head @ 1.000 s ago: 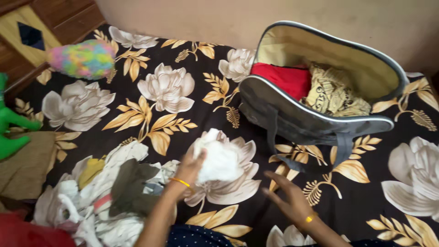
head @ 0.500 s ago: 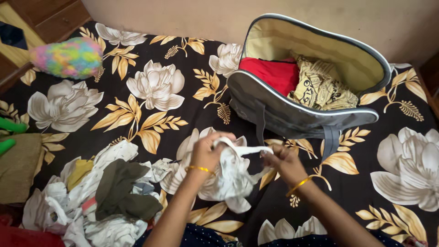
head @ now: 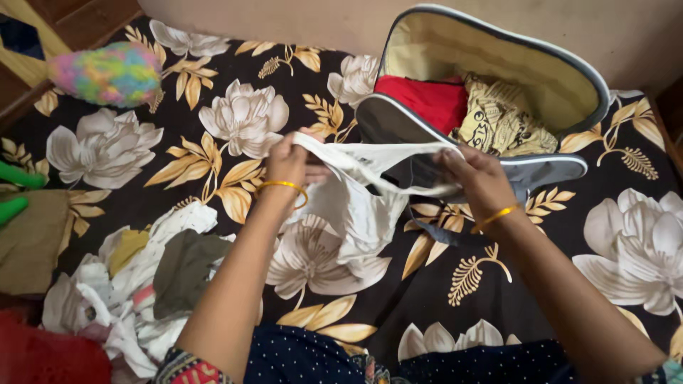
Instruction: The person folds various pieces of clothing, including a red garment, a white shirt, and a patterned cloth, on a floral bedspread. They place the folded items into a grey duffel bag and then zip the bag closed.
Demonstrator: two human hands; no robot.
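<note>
My left hand [head: 288,162] and my right hand [head: 478,178] each grip one end of a small white garment [head: 359,199], stretched between them above the bed. Its lower part hangs loose toward the floral sheet. Both wrists wear thin gold bangles. Just beyond the garment lies an open grey bag [head: 548,167] holding a red cloth [head: 427,99] and a yellow printed cloth [head: 501,121].
A heap of crumpled clothes [head: 142,284], white and olive, lies at the lower left. A fluffy multicoloured toy [head: 107,71] rests at the upper left near a wooden headboard [head: 64,18]. Green toy parts [head: 14,192] and a brown cloth [head: 32,242] are at the left edge. The black floral bedsheet [head: 612,242] covers the bed.
Both hands have lifted the white garment up and away from me and pulled it wide apart; a second ago only the left hand held it bunched up.
</note>
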